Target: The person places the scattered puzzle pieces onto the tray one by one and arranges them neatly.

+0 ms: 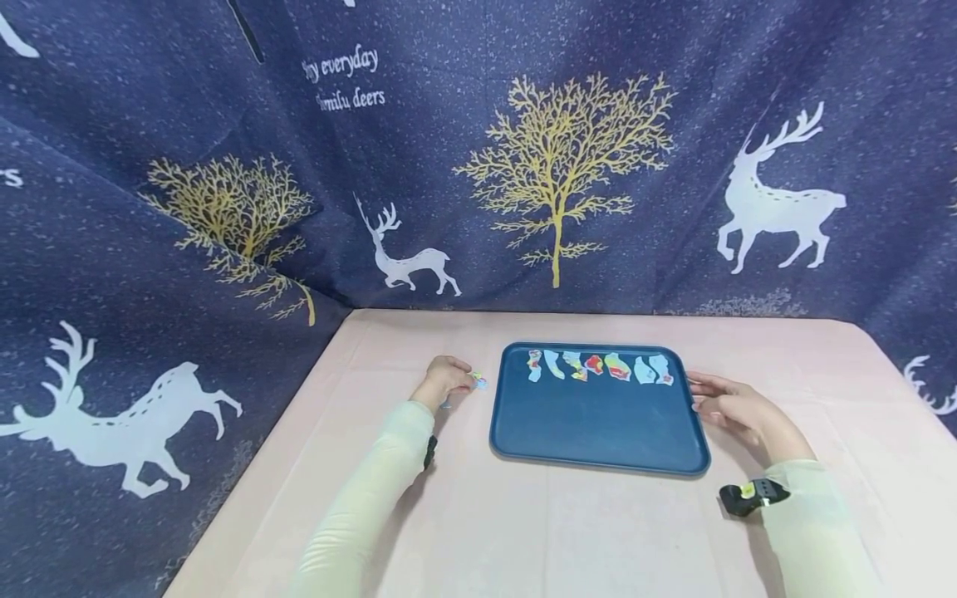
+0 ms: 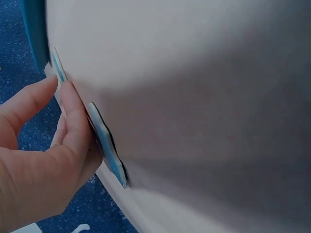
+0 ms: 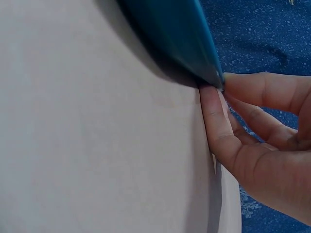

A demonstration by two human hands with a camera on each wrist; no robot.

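My left hand (image 1: 446, 378) is left of the tray and pinches a small coloured picture piece (image 1: 479, 380) between thumb and finger. In the left wrist view this piece (image 2: 59, 65) appears edge-on at the fingertips. A second pale-blue piece (image 2: 108, 145) lies beside that hand on the cloth. The dark blue tray (image 1: 598, 432) bears a row of several irregular picture pieces (image 1: 616, 366) along its far side. At the tray's right edge is my right hand (image 1: 740, 411). Its thumb and fingers hold the tray's rim (image 3: 206, 58) in the right wrist view.
A pale pink cloth (image 1: 598, 531) covers the table. Behind and to the left hangs a dark blue curtain (image 1: 419, 166) printed with deer and trees. A black strap device (image 1: 755, 496) sits on the right wrist.
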